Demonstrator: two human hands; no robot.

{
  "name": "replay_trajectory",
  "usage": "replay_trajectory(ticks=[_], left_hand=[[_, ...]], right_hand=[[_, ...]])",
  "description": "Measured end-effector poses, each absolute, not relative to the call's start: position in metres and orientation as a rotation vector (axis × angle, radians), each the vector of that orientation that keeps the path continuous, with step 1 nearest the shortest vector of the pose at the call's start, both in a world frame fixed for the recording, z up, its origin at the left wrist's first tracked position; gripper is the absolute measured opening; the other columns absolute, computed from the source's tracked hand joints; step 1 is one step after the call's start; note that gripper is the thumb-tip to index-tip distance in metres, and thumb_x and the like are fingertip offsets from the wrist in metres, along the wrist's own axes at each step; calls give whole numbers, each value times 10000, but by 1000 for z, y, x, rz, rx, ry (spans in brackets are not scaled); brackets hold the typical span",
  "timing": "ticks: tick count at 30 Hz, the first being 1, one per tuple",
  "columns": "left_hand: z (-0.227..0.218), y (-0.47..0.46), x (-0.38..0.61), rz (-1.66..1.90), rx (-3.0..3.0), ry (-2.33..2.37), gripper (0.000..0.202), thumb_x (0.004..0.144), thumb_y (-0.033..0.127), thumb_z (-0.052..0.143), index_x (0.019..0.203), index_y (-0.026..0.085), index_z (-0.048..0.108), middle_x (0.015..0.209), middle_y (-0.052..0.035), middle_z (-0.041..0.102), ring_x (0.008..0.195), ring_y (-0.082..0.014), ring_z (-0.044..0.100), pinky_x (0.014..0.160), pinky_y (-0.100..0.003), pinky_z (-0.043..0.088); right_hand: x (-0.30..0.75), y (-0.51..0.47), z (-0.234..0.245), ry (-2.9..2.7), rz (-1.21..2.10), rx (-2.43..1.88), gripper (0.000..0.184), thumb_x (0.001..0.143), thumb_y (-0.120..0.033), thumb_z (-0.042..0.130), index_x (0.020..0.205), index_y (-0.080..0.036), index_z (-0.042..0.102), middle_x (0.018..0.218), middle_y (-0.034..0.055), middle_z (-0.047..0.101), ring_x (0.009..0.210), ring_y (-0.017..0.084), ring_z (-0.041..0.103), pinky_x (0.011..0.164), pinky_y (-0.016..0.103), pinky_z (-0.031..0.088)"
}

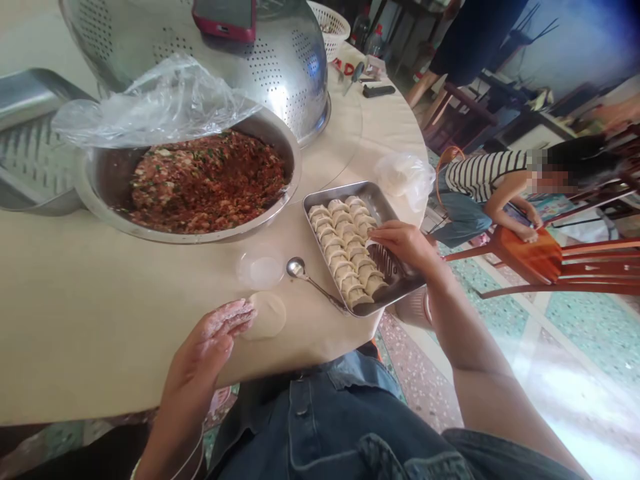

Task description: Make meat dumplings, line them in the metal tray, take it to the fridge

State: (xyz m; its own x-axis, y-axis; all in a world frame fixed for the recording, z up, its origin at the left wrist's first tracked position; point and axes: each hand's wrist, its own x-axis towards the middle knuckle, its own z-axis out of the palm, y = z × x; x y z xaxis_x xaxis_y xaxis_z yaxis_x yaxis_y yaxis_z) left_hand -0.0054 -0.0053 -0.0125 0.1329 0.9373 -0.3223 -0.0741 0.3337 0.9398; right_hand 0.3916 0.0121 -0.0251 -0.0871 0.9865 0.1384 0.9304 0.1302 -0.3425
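My left hand [215,333], dusted with flour, lies with fingers stretched out, its fingertips touching a round dough wrapper [269,316] flat on the table. My right hand [403,243] reaches into a metal tray [373,195] at the table's edge, fingers curled at a dumpling in the rows of folded dumplings [345,250]. Whether it grips one I cannot make out. A metal spoon [310,280] lies between the wrapper and the tray. A big steel bowl of minced meat filling [205,180] stands behind.
A clear plastic lid [260,270] sits by the spoon. Plastic film [155,107] drapes the bowl; an upturned colander [280,60] carries a phone [225,17]. A steel tray [30,153] at left. A bag of wrappers [405,177]. A seated person [500,187] and red chairs [575,267] at right.
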Motion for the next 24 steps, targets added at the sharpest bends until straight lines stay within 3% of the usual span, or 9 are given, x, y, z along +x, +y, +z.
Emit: replay_trajectory(ticks=[6, 10, 12, 16, 19, 21, 24], left_hand=[[-21, -2, -9, 865, 1214, 1418, 369, 836, 445, 652, 1141, 237, 647, 1177, -54, 695, 1121, -251, 636, 1032, -389, 481], [-43, 9, -15, 753, 1861, 1500, 375, 836, 428, 627, 1111, 179, 677, 1162, -135, 670, 1105, -293, 613, 1044, -494, 446], [-52, 11, -15, 740, 2063, 1496, 335, 851, 396, 611, 1101, 185, 685, 1115, -136, 678, 1101, -287, 599, 1020, -484, 464], [-60, 8, -11, 711, 2260, 1439, 286, 870, 315, 580, 1099, 181, 688, 1064, -129, 680, 1043, -270, 603, 973, -478, 486], [-62, 8, -7, 699, 2261, 1513, 305, 874, 308, 577, 1128, 176, 682, 1079, -133, 665, 1050, -269, 590, 959, -468, 491], [-63, 10, -5, 709, 2255, 1541, 287, 879, 309, 581, 1109, 179, 694, 1037, -124, 667, 1035, -263, 594, 946, -452, 494], [-64, 13, -3, 741, 2251, 1540, 229, 879, 307, 602, 1031, 186, 724, 972, -105, 681, 984, -248, 608, 913, -429, 507]], right_hand=[[389, 8, -22, -2048, 164, -1909, 243, 909, -273, 562, 1056, -206, 745, 999, 79, 736, 880, 175, 702, 796, 307, 556], [393, 9, -28, -1997, 146, -1919, 210, 906, -246, 559, 942, -198, 760, 884, 57, 750, 790, 165, 707, 721, 282, 554], [394, 6, -30, -1978, 142, -1897, 196, 896, -247, 576, 938, -199, 761, 891, 56, 752, 790, 173, 708, 722, 294, 553], [376, -12, -19, -1888, 34, -1829, 289, 899, -316, 582, 1084, -158, 737, 1042, 127, 726, 940, 225, 691, 796, 359, 524], [332, -34, 1, -1862, -76, -1621, 321, 871, -241, 632, 1186, -267, 689, 1059, 60, 724, 934, 153, 678, 831, 293, 520], [290, -45, 9, -1939, 22, -1387, 356, 817, -147, 690, 1151, -271, 680, 1027, 27, 718, 898, 147, 677, 799, 287, 548], [230, -46, -2, -2057, 334, -1198, 237, 854, -143, 646, 1085, -174, 682, 973, 64, 714, 873, 147, 669, 743, 280, 563]])
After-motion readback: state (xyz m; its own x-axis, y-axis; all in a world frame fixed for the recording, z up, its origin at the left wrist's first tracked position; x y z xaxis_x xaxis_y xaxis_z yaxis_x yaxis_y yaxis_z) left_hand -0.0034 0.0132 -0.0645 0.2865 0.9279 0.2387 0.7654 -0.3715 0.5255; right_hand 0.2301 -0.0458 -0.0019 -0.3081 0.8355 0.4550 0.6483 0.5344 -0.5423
